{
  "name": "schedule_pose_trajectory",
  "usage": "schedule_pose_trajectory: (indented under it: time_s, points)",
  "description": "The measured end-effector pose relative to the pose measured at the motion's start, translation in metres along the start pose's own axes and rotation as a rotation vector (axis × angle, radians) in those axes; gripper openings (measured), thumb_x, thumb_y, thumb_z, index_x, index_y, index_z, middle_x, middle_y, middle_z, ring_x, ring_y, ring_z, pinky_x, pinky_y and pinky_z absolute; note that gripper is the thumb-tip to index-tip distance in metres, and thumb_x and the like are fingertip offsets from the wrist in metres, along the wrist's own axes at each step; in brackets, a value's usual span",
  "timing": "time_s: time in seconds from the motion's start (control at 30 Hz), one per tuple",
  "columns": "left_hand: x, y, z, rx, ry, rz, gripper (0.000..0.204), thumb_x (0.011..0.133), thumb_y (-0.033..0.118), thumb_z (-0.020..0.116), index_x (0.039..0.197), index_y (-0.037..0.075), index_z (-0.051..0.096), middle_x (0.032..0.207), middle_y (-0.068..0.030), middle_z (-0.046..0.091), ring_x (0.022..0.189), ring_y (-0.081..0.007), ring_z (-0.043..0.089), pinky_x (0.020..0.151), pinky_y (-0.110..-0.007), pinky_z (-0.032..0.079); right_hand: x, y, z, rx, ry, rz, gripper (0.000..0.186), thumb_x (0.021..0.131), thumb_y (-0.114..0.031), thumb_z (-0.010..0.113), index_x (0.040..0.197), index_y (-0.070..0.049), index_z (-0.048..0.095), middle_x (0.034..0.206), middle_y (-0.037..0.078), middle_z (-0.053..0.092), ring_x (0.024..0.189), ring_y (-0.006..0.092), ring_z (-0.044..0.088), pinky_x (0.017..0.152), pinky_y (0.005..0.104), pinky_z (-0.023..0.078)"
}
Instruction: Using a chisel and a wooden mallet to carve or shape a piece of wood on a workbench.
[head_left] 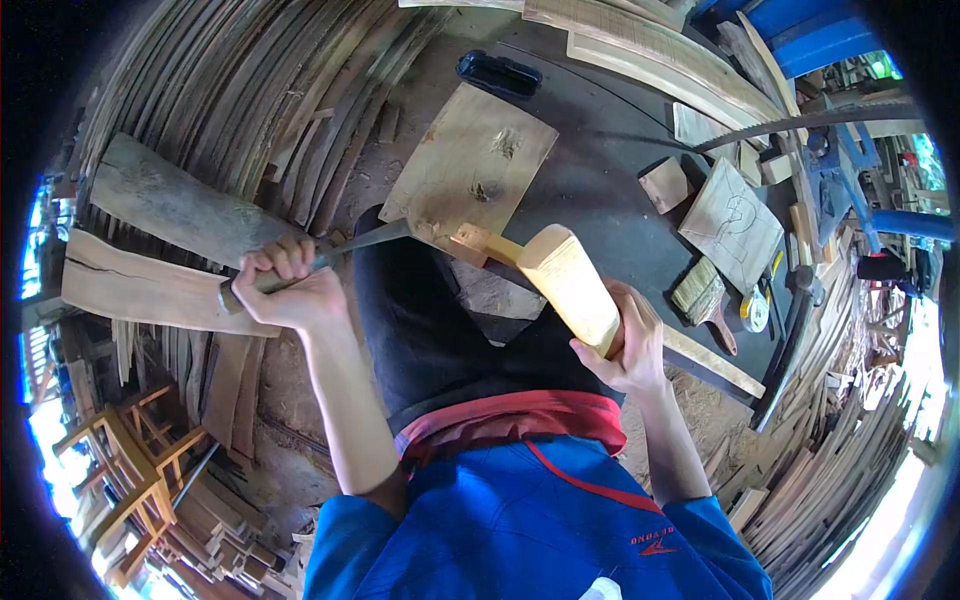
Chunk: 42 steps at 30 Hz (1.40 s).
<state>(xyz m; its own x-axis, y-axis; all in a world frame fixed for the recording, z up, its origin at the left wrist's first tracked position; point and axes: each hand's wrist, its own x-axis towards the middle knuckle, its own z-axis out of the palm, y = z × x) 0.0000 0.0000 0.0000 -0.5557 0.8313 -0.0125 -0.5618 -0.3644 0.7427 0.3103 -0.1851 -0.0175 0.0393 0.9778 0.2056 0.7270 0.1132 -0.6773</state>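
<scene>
In my left hand point(285, 285) I grip a chisel point(375, 237) by its handle. Its narrow metal blade points right, toward the near left corner of a wooden board point(460, 150) with dark knots. My right hand point(630, 340) is wrapped round the lower end of a pale, thick wooden mallet point(570, 290), whose squared, rounded-edged head tilts up and left. The mallet's grip is mostly hidden by my fingers. Beyond the mallet a small wood piece point(488, 243) overlaps the board's near edge.
The dark bench point(600, 200) carries a board with a drawn outline point(735, 222), a brush point(705, 295), a tape roll point(754, 310) and a black tray point(498, 73). Planks point(240, 100) are stacked at left; a wooden chair point(130, 460) stands lower left.
</scene>
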Motion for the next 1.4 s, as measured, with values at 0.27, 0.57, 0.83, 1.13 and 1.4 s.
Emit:
schedule_pose_trajectory:
  time_s: [0.27, 0.57, 0.83, 1.13, 1.4]
  points:
    - [-0.008, 0.037, 0.027, -0.082, -0.448, -0.052, 0.023, 0.084, 0.022, 0.044, 0.066, 0.014, 0.032, 0.049, 0.0008, 0.027, 0.042, -0.0103, 0.022, 0.042, -0.025, 0.022, 0.005, 0.007, -0.006, -0.026, 0.032, -0.066, 0.055, 0.070, -0.034, 0.075, 0.101, 0.007, 0.056, 0.106, 0.024, 0.061, 0.089, 0.0377, 0.063, 0.081, 0.0426, 0.049]
    - [-0.017, 0.030, 0.038, -0.076, -0.603, -0.081, 0.021, 0.086, 0.023, 0.043, 0.070, 0.012, 0.035, 0.049, 0.0003, 0.028, 0.040, -0.0102, 0.023, 0.039, -0.026, 0.024, 0.004, 0.022, -0.020, 0.085, -0.029, 0.071, 0.058, 0.070, -0.032, 0.073, 0.108, 0.007, 0.056, 0.098, 0.022, 0.062, 0.086, 0.0363, 0.061, 0.079, 0.0404, 0.047]
    - [-0.029, -0.006, 0.070, -0.117, -0.835, -0.244, 0.019, 0.086, 0.022, 0.043, 0.072, 0.012, 0.037, 0.049, 0.0008, 0.030, 0.040, -0.0106, 0.026, 0.039, -0.026, 0.022, 0.005, 0.019, -0.017, 0.064, 0.019, 0.012, 0.062, 0.069, -0.030, 0.073, 0.112, 0.009, 0.054, 0.093, 0.021, 0.060, 0.083, 0.0342, 0.059, 0.077, 0.0383, 0.046]
    - [-0.054, -0.040, 0.106, 0.244, -0.796, -0.333, 0.028, 0.089, 0.016, 0.040, 0.061, 0.010, 0.036, 0.049, 0.0003, 0.030, 0.042, -0.0095, 0.027, 0.040, -0.026, 0.020, 0.005, 0.016, -0.018, 0.061, 0.027, 0.045, 0.060, 0.071, -0.034, 0.073, 0.111, 0.007, 0.056, 0.092, 0.021, 0.063, 0.080, 0.0345, 0.062, 0.077, 0.0404, 0.047]
    - [-0.064, -0.051, 0.128, 0.377, -1.009, -0.269, 0.011, 0.081, 0.010, 0.068, 0.074, 0.003, 0.063, 0.061, -0.0004, 0.060, 0.047, -0.0059, 0.052, 0.041, -0.023, 0.037, 0.002, 0.017, -0.016, 0.080, -0.020, 0.116, 0.060, 0.071, -0.034, 0.073, 0.112, 0.007, 0.055, 0.092, 0.021, 0.063, 0.082, 0.0368, 0.061, 0.077, 0.0419, 0.047]
